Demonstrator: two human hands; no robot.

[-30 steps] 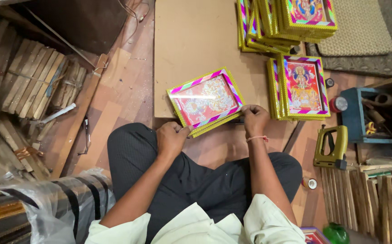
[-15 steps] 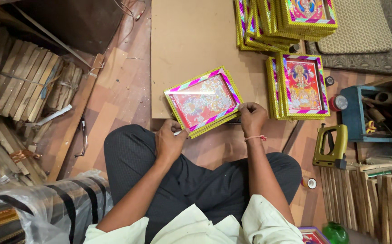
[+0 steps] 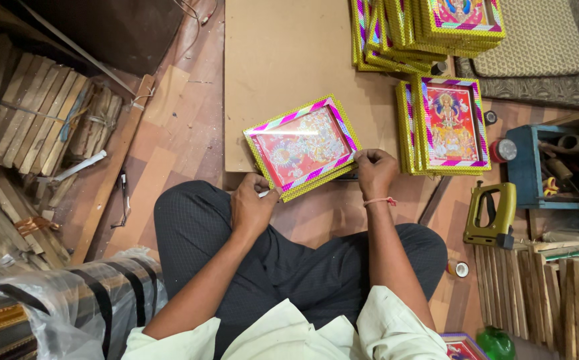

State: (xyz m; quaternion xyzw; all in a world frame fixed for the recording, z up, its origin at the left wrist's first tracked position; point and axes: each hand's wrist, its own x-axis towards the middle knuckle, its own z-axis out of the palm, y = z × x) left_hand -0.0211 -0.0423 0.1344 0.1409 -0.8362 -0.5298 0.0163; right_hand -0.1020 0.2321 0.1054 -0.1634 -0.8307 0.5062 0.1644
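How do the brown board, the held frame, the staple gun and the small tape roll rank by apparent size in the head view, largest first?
1. Brown board
2. Held frame, raised toward the camera, so perhaps flattered
3. Staple gun
4. Tape roll

— What's the floor [image 3: 169, 143] like from my feed?
— I see worn wood, a brown board [image 3: 289, 60] laid flat on it.
— Sides?
— I see wood strips [image 3: 36, 120] left, blue box [image 3: 526, 167] and mat [image 3: 536, 40] right.
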